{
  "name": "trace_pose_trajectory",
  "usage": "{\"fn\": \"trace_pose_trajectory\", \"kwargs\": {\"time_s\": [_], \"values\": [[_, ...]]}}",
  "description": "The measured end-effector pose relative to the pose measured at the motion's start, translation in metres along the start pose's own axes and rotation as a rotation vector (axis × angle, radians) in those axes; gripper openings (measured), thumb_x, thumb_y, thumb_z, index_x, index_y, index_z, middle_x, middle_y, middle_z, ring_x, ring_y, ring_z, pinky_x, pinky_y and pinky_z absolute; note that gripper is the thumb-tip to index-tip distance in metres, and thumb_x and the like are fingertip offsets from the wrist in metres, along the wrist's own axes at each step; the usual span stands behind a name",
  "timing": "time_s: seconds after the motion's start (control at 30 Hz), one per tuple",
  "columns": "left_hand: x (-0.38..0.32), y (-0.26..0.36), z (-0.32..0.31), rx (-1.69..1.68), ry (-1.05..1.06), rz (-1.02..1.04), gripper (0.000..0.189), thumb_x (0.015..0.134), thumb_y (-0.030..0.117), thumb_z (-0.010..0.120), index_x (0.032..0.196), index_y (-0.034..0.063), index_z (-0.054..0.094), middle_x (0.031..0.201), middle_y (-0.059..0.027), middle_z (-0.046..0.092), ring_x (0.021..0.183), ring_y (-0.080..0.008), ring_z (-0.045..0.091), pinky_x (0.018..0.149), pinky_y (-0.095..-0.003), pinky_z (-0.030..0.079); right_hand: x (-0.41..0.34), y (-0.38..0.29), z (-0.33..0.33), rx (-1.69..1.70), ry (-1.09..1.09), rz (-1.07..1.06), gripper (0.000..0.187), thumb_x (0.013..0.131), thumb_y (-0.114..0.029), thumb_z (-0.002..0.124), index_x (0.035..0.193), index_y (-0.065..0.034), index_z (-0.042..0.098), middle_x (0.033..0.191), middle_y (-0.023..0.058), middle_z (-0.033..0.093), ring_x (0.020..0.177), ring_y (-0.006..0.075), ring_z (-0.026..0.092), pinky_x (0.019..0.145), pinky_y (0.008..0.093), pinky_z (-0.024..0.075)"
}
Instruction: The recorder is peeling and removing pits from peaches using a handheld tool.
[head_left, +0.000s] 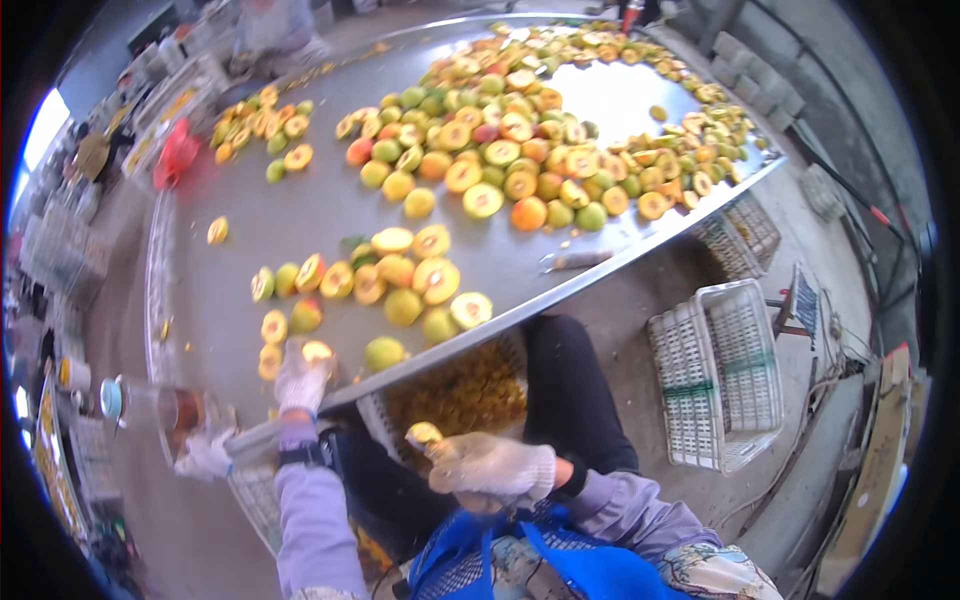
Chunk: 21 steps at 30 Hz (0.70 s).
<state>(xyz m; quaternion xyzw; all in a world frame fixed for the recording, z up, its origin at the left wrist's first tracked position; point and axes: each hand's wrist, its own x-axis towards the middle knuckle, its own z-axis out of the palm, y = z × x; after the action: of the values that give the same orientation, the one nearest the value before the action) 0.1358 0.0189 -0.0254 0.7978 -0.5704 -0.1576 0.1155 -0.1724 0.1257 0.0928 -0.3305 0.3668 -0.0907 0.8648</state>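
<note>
My left hand, in a white knit glove, is at the near edge of the metal table. A cut peach half sits between its thumb and fingers. Over my lap, my right hand, in a soiled glove, is closed around a small tool. Only the tool's shiny yellowish end shows; its handle is hidden in the glove. Before me lies a loose group of peach halves, some cut side up. A greenish peach lies nearest the edge.
A large peach heap covers the far table. A smaller cluster and a red plastic bag are left. A bottle and a white glove are at the left corner. Below stand a crate of scraps and white crates.
</note>
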Motion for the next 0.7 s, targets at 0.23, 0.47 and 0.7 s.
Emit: {"fn": "trace_pose_trajectory", "kwargs": {"time_s": [0.23,0.47,0.7], "values": [[-0.068,0.053,-0.054,-1.261,-0.040,0.095,0.059,0.086,0.027,0.075,0.133,0.0046,0.048,0.114,-0.0101,0.058,0.096,-0.0166,0.061,0.078,-0.0296,0.054,0.023,0.027,0.001,-0.105,0.119,-0.071,0.018,0.091,-0.030,0.058,0.095,-0.0130,0.053,0.062,0.0003,0.051,0.049,0.0085,0.049,0.043,0.0252,0.0389],[-0.127,0.104,-0.075,-0.744,-0.113,0.338,0.040,0.082,0.015,0.070,0.117,0.0031,0.056,0.105,-0.0076,0.059,0.095,-0.0176,0.059,0.085,-0.0307,0.050,0.011,0.004,0.014,-0.778,0.414,-0.311,0.026,0.092,-0.035,0.054,0.099,-0.0107,0.055,0.066,0.0073,0.056,0.056,0.0215,0.058,0.060,0.0375,0.0456],[-0.141,0.129,-0.068,-1.678,-0.238,0.047,0.048,0.094,0.028,0.060,0.132,0.0025,0.047,0.113,-0.0163,0.060,0.099,-0.0270,0.065,0.068,-0.0287,0.055,-0.016,-0.022,0.031,-0.147,0.324,-0.209,0.024,0.089,-0.028,0.065,0.103,-0.0103,0.057,0.066,-0.0027,0.056,0.055,0.0075,0.055,0.052,0.0249,0.0452]]}}
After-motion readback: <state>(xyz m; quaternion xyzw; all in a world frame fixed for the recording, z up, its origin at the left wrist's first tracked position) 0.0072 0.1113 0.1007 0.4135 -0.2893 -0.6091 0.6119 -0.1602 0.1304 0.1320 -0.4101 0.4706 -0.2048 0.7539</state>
